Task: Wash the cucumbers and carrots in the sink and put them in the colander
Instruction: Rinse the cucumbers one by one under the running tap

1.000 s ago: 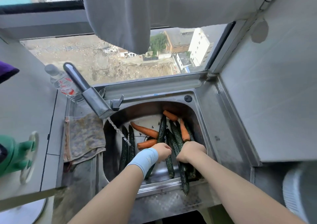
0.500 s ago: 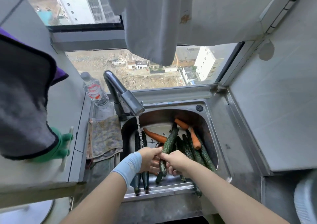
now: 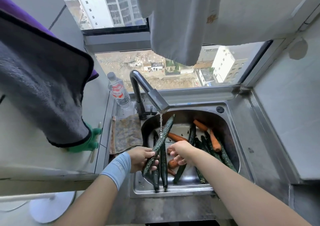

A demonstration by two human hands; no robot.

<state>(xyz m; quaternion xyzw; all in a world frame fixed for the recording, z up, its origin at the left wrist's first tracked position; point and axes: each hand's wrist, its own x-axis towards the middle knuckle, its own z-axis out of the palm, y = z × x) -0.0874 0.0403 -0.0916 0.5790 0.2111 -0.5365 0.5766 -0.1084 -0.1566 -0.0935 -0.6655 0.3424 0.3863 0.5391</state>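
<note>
Water (image 3: 161, 123) runs over a long bumpy cucumber (image 3: 159, 143) gripped by left hand (image 3: 141, 158), right hand (image 3: 181, 150) loosely open above steel sink (image 3: 187, 189).

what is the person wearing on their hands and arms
No sleeves and no gloves. Just behind the left hand sits a wide, light blue stretchy wristband with a small faint logo on it. The right hand and its wrist wear nothing that shows: no band, watch or ring.

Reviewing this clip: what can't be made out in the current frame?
Head view:
Colander: outside the frame.
Right hand: blurred fingertips; grip on carrot unclear.
Cucumbers, right side of sink: partly hidden by the right forearm.
Bottle label: too small to read.
</note>
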